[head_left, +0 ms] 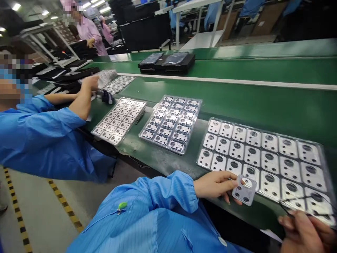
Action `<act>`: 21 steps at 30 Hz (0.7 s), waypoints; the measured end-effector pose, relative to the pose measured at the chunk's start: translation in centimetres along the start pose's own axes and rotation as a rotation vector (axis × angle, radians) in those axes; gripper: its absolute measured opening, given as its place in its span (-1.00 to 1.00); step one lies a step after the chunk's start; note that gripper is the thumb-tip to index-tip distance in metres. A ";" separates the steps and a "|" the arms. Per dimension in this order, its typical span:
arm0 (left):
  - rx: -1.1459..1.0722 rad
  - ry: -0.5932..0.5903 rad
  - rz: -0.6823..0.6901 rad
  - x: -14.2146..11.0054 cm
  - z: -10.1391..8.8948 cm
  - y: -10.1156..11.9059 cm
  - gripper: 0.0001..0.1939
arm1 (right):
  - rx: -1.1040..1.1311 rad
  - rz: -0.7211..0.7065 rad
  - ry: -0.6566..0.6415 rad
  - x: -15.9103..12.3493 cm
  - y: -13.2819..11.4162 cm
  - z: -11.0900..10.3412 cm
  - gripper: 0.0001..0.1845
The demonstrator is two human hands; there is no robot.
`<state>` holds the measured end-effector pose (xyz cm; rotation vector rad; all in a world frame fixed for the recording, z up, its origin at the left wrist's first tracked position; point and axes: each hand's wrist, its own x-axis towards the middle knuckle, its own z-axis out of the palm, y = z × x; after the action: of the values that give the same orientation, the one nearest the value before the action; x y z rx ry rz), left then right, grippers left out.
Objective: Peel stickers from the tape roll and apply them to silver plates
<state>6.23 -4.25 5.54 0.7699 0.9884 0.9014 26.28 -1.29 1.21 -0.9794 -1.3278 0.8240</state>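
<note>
My left hand [217, 184] is pinching a small silver metal plate [243, 197] with rounded corners, one large hole and smaller round holes. It holds the plate tilted over the near edge of a clear tray [324, 165] filled with rows of similar plates. At the lower right, my right hand [306, 230] is closed on a thin black strand [286, 211] that crosses the tray's near right corner. Whether the strand is a cord, a loop or a slim tool, I cannot tell. The frame's edge cuts off part of that hand.
Two more trays of plates, a middle one [170, 123] and a left one [119, 121], lie along the green bench [263, 102]. A co-worker in a blue sleeve [47, 116] works at the left. Black trays [167, 65] are stacked beyond a white rail [223, 81].
</note>
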 end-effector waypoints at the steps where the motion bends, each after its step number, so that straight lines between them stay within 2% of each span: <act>1: 0.007 0.012 0.006 0.1 0.0 -0.2 -0.68 | -0.009 0.126 0.134 -0.2 -0.4 0.1 -0.93; 2: 0.018 0.026 0.014 0.3 0.0 -0.4 -0.69 | -0.020 0.259 0.173 -0.3 -0.9 0.2 -0.90; 3: 0.032 0.037 0.025 0.4 -0.1 -0.6 -0.68 | -0.025 0.331 0.182 -0.5 -1.6 0.4 -0.85; 5: 0.055 0.047 0.059 0.6 -0.2 -0.8 -0.62 | -0.024 0.355 0.230 -0.8 -2.9 0.9 -0.74; 7: 0.063 0.040 0.083 0.6 -0.4 -0.6 -0.50 | -0.032 0.379 0.207 -1.0 -3.7 1.5 -0.69; 10: 0.085 0.028 0.093 0.5 -0.5 -0.1 -0.40 | -0.066 0.413 0.142 -1.2 -4.0 1.9 -0.66; 16: 0.132 0.023 0.123 0.6 -0.4 -0.1 -0.41 | -0.124 0.461 -0.109 -1.3 -3.8 2.0 -0.70; 21: 0.126 0.018 0.136 0.8 -0.5 -0.2 -0.43 | -0.128 0.448 -0.154 -1.5 -3.8 2.1 -0.75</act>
<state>6.04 -3.55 4.89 0.9466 1.0250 0.9713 23.84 -3.89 4.07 -1.3657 -1.3210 1.1826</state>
